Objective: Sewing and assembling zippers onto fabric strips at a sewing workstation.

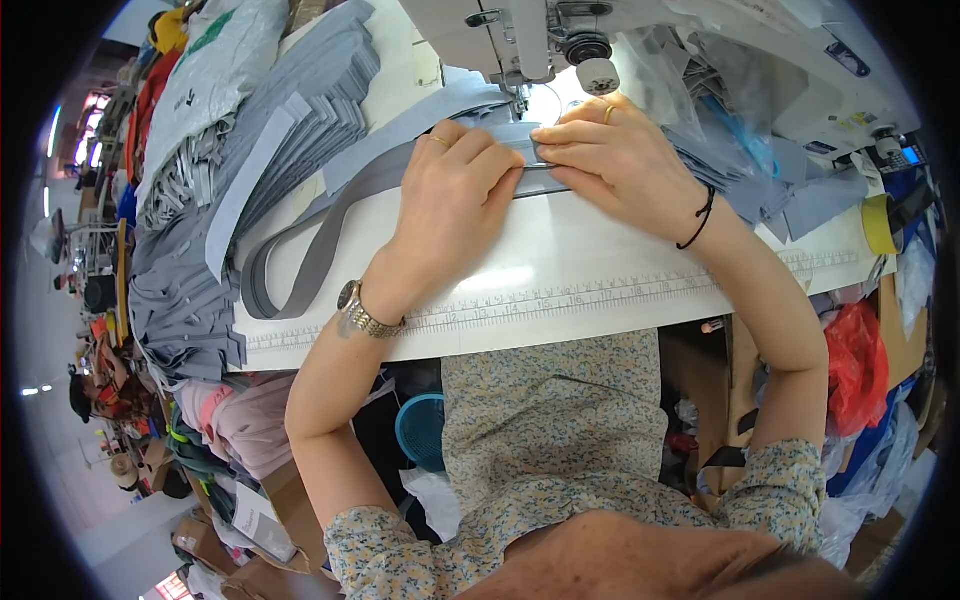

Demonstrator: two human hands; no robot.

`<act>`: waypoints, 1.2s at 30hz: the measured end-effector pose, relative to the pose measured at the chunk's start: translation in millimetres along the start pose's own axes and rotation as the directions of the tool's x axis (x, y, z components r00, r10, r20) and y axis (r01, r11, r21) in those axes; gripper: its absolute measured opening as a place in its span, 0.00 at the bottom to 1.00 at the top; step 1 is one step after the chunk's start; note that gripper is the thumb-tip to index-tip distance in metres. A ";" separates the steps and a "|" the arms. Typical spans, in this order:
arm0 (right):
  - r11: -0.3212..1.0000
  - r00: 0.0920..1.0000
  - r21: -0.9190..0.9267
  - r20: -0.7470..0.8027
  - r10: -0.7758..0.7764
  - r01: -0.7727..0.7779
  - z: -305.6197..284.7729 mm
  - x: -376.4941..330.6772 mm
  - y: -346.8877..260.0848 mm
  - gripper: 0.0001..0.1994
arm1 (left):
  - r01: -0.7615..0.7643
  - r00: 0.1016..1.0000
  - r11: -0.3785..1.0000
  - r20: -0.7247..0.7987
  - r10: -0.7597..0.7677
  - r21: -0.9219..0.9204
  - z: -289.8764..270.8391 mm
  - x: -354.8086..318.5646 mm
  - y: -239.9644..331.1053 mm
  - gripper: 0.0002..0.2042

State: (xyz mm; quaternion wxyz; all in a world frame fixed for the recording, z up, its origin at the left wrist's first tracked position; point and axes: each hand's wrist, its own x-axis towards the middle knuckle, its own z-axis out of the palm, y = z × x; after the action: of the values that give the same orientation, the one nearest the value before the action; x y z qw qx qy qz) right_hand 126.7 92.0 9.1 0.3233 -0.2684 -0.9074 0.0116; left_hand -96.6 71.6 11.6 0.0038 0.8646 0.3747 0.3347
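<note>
Head view: I see both hands pressed flat on a long grey fabric strip [340, 215] that runs across the white sewing table [600, 270]. My left hand [455, 190] lies palm-down on it, fingers together and pointing right, wristwatch [362, 312] at the wrist. My right hand [610, 150] rests just beside, fingertips meeting the left's and pinching the strip's folded edge, black band [700, 220] on that wrist. The strip passes under both hands toward the needle of the sewing machine [530, 45] just beyond them; its free end loops back at left, near stacked grey cut pieces [290, 110].
</note>
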 end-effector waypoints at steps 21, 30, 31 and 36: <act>1.000 1.000 0.000 -0.024 -0.009 0.009 3.3 0.5 0.8 0.05 | -0.165 0.986 0.977 0.026 0.163 0.137 -10.6 8.4 -9.1 0.04; 1.000 0.997 0.018 0.077 0.007 -0.008 -1.2 -2.7 1.5 0.08 | -0.531 0.847 0.756 0.211 0.488 0.383 -14.3 13.5 -27.4 0.09; 1.000 0.999 0.018 0.053 0.007 -0.008 -0.3 -2.5 1.2 0.07 | -0.507 0.862 0.780 0.229 0.452 0.368 -14.6 12.9 -28.0 0.12; 1.000 0.999 0.022 0.046 0.021 -0.022 -1.4 -2.1 -0.5 0.07 | -0.485 0.873 0.804 0.249 0.420 0.344 -13.5 13.7 -28.4 0.15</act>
State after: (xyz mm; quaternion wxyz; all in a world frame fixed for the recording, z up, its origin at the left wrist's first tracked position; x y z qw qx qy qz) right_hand 128.7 90.3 9.0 0.3054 -0.2743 -0.9113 0.0313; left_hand -116.0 97.7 22.7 -0.2208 0.9356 0.2152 0.1723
